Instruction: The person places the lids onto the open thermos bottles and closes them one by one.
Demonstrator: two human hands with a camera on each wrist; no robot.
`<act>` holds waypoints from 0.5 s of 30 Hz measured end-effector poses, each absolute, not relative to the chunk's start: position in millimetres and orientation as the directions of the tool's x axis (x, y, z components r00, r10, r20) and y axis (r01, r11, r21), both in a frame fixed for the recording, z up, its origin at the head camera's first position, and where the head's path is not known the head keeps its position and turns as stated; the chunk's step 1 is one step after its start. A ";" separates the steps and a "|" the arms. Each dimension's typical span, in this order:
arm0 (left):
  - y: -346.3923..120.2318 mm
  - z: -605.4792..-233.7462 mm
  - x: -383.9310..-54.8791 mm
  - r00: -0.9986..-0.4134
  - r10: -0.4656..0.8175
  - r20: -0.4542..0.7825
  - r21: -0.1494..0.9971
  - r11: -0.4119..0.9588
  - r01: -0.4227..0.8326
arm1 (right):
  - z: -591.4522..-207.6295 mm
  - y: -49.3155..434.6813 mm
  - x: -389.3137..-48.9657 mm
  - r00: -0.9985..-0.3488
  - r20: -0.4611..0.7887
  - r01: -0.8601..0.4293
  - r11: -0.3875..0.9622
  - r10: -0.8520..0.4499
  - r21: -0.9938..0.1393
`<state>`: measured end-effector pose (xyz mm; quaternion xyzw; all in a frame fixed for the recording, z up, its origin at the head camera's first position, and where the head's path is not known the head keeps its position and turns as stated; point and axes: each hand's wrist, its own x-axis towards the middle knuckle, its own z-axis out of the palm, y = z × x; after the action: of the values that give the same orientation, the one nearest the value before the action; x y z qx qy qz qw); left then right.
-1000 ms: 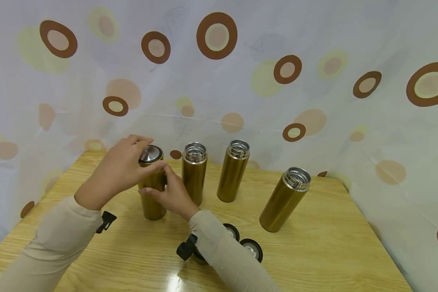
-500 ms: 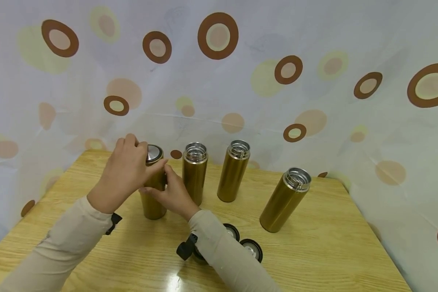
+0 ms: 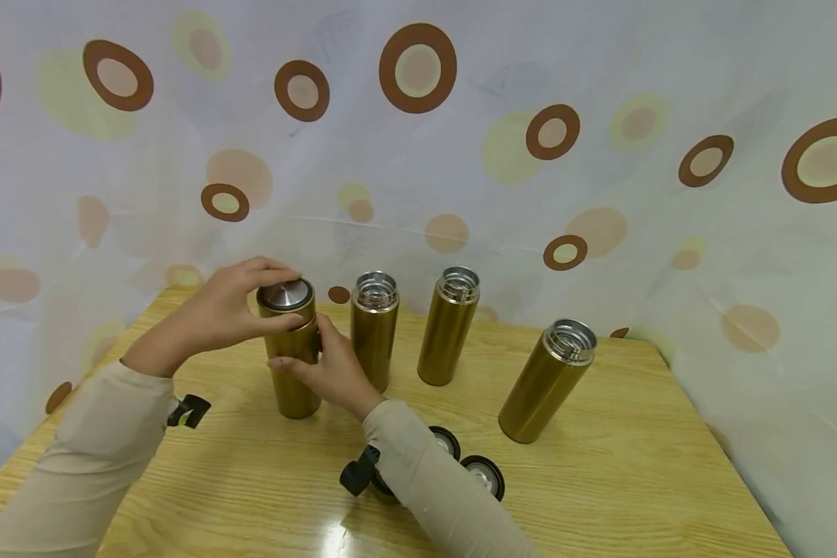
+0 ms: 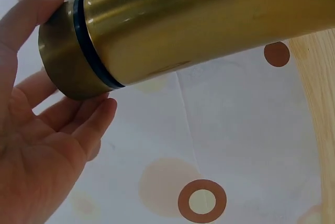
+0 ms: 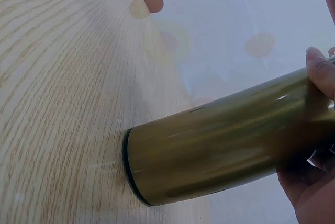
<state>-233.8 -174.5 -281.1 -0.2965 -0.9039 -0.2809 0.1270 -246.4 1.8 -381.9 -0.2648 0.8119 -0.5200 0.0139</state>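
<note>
Swung back leftward since half a second ago, the left hand (image 3: 223, 310) spreads wide about the fitted lid (image 3: 286, 294); whether every fingertip touches cannot be told. Nearest, loose lids (image 3: 484, 479) lie on the table (image 3: 600, 473), in front and right of the held bottle (image 3: 297, 384). It stands on the table, its upper body gripped by the right hand (image 3: 329, 364). Turning well probably calls for that firm hold, a level lid and short twists. Right of it stand three open bottles (image 3: 449, 337); behind hangs a patterned curtain (image 3: 390, 170).
</note>
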 end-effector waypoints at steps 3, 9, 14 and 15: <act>-180.8 -282.5 -237.2 -0.781 0.496 0.379 0.479 0.617 0.625 | -382.3 1.8 -246.6 -0.862 0.244 -0.406 0.318 -0.444 -0.856; -188.9 -286.8 -243.1 -0.781 0.533 0.326 0.567 0.550 0.613 | -383.4 1.0 -247.2 -0.868 0.232 -0.392 0.318 -0.439 -0.863; -189.7 -287.2 -245.1 -0.773 0.542 0.329 0.567 0.541 0.621 | -383.6 1.2 -247.9 -0.869 0.232 -0.390 0.315 -0.437 -0.865; -189.3 -286.9 -245.3 -0.772 0.543 0.331 0.566 0.540 0.622 | -383.5 1.4 -248.0 -0.869 0.232 -0.389 0.315 -0.437 -0.866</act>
<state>-245.3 -189.3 -286.9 -0.3325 -0.8757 -0.3453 0.0577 -248.0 1.4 -383.5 -0.2548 0.8105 -0.5270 0.0225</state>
